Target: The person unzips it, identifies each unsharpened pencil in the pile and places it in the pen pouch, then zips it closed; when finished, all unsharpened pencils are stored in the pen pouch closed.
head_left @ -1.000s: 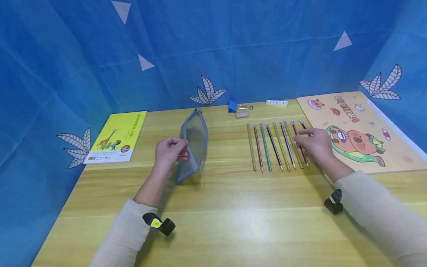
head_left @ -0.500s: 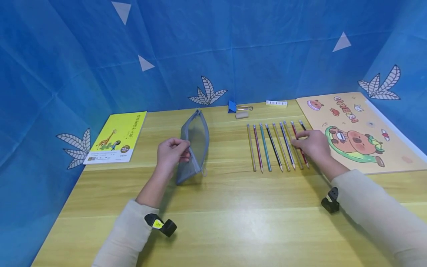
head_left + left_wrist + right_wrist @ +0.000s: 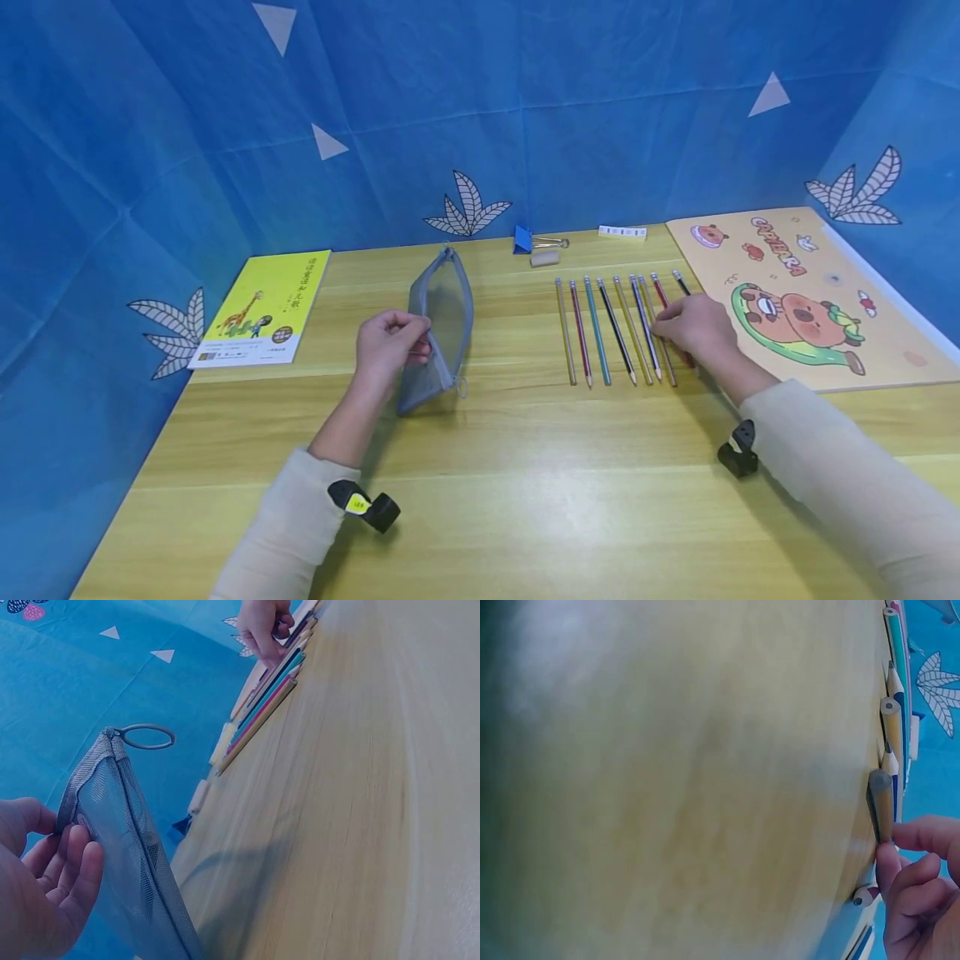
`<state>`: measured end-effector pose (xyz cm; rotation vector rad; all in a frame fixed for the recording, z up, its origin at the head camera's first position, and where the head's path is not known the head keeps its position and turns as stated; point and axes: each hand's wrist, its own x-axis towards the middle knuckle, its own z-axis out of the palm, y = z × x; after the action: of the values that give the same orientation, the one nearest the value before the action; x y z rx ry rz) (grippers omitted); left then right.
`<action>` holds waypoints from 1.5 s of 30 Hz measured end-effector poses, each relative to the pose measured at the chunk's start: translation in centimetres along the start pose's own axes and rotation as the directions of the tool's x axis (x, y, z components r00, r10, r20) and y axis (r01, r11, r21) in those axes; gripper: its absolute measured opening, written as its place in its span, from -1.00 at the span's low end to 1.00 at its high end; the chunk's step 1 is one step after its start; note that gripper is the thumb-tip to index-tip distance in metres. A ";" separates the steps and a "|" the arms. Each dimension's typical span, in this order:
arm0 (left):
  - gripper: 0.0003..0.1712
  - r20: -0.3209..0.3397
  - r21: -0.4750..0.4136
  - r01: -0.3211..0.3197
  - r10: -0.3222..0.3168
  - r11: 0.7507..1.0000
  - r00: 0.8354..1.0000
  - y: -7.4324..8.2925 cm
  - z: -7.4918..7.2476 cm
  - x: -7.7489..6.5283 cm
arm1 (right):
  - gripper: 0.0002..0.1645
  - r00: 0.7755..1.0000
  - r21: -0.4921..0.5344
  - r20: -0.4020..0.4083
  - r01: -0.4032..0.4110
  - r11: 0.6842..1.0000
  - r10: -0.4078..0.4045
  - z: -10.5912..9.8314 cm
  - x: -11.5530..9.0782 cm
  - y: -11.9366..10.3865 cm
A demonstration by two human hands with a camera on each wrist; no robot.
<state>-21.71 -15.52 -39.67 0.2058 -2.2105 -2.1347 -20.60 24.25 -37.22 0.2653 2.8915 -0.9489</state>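
My left hand pinches one side of the mouth of a grey mesh zipper pouch, which stands tilted with its top gaping. In the left wrist view a ring pull sticks out at the pouch's end. On the right, my right hand reaches over a row of pencils. Its thumb and index finger pinch a gold pencil toward the row's right end. A red pencil lies partly hidden under that hand, and a black pencil lies beyond it. The other pencils lie side by side to the left.
At the back sit a blue binder clip, an eraser and a small white strip. A yellow book lies at the left, a capybara-printed board at the right. Blue cloth hangs behind the table.
My right hand has moved slightly left along the row and now pinches the gold pencil, whose lower end has shifted left. The left hand and pouch have drifted slightly right.
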 end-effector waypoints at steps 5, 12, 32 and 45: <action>-0.61 -0.016 0.022 -0.038 0.038 0.999 0.999 -1.6 -0.2 0.9 | -0.65 1.000 0.018 0.027 -0.014 1.000 0.014 0.0 0.2 0.4; -0.61 0.011 0.011 -0.036 0.035 0.999 0.999 -0.9 0.0 0.4 | -0.59 1.000 0.132 -0.022 -0.020 0.991 0.023 -0.5 -0.3 0.2; -0.75 0.033 0.017 0.064 -0.064 0.998 0.997 4.1 1.1 -2.9 | -0.57 0.999 0.752 0.029 -0.043 0.657 0.033 1.4 -2.0 -9.2; -0.81 0.037 0.002 0.057 -0.057 0.998 0.998 4.6 1.6 -3.5 | -0.68 0.997 0.889 0.025 -0.057 0.455 0.075 6.4 -1.9 -15.5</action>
<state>-18.69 -13.30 -34.94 0.2336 -2.2526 -2.1838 -21.48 7.87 -33.11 0.4277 2.0226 -2.3771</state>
